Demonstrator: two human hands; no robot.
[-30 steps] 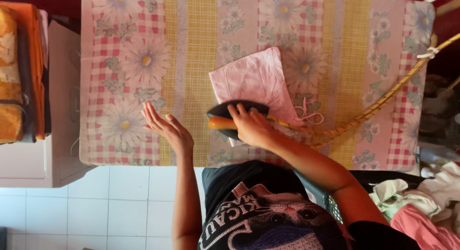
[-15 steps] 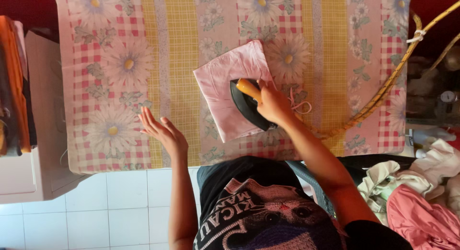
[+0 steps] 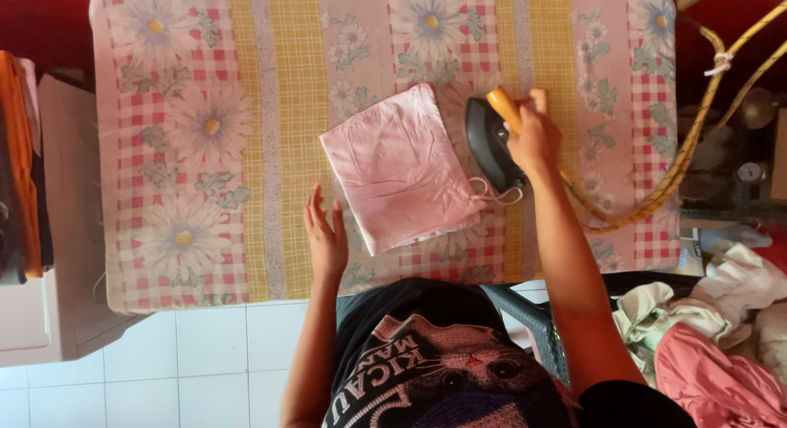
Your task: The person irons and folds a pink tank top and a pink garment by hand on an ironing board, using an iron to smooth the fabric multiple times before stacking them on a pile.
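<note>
A folded pink cloth [image 3: 402,170] with a thin string loop at its right edge lies on a table covered by a flowered pink and yellow sheet [image 3: 205,133]. My right hand [image 3: 533,137] grips the yellow handle of a black iron [image 3: 490,145], which rests on the sheet just right of the cloth. My left hand [image 3: 326,235] lies flat on the sheet, fingers apart, just left of the cloth's near corner.
A yellow braided cord [image 3: 689,157] runs from the iron off the table's right side. Crumpled clothes [image 3: 721,338] are piled at the lower right. A white cabinet [image 3: 49,313] with folded orange fabric [image 3: 20,157] stands at the left. White floor tiles [image 3: 164,371] lie below.
My right hand has slid the iron off the pink cloth to its right side. My left hand moved closer to the cloth's left edge.
</note>
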